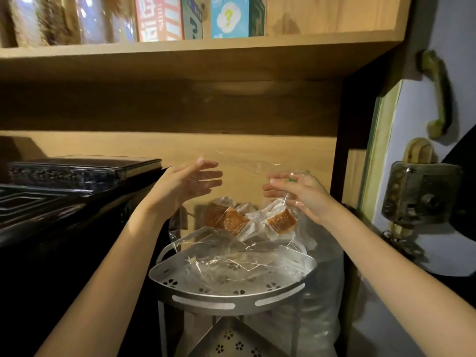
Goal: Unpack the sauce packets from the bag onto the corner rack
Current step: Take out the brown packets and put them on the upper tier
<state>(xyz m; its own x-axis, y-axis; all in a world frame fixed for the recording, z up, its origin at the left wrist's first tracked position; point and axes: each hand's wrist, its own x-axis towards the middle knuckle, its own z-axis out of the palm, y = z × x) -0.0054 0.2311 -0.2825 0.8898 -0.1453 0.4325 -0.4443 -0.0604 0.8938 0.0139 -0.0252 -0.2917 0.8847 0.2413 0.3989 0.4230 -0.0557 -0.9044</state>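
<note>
A clear plastic bag point(221, 256) hangs over the top tier of the grey metal corner rack point(231, 297), its lower part spread across the tray. Several orange-and-white sauce packets point(233, 222) bunch inside the bag, just above the rack's back. My right hand point(296, 194) pinches the bag's upper edge and holds it up. My left hand point(188, 184) hovers to the left of the bag with fingers spread, holding nothing; whether it touches the film is unclear.
A dark, ornate cabinet top point(64, 202) with a flat dark box point(82, 167) lies at left. Wooden shelves point(180, 55) with boxes sit overhead. A door with a metal lock point(419, 191) stands right. The rack's lower tier point(231, 341) shows below.
</note>
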